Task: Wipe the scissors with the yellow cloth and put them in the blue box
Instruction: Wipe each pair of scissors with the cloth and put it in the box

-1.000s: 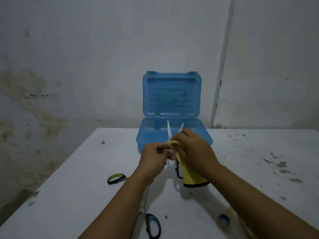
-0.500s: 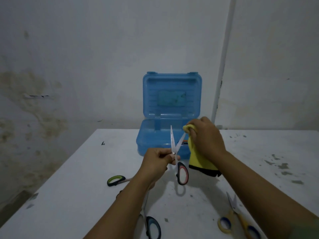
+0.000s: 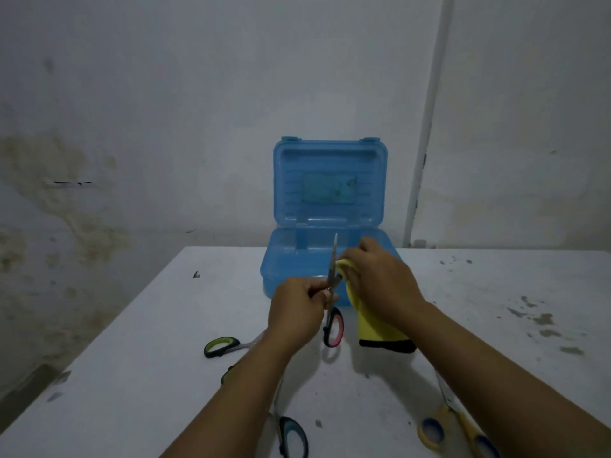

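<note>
Left grip (image 3: 297, 312): fingers curled round the scissors (image 3: 332, 302) near the pivot, blades up, pink-and-black handle hanging below. Right grip (image 3: 383, 280): fingers pinch the yellow cloth (image 3: 373, 325) against one blade; the cloth's black-edged end hangs down. Both are held above the table (image 3: 132, 375), just in front of the open blue box (image 3: 287, 266). Green-handled scissors (image 3: 220, 346), blue-handled scissors (image 3: 292, 436) and yellow-handled scissors (image 3: 443, 428) lie on the table nearer the person.

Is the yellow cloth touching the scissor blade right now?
Touching. In the head view the right hand presses the bunched yellow cloth against the right blade of the scissors, which the left hand holds; no gap shows between them.
</note>
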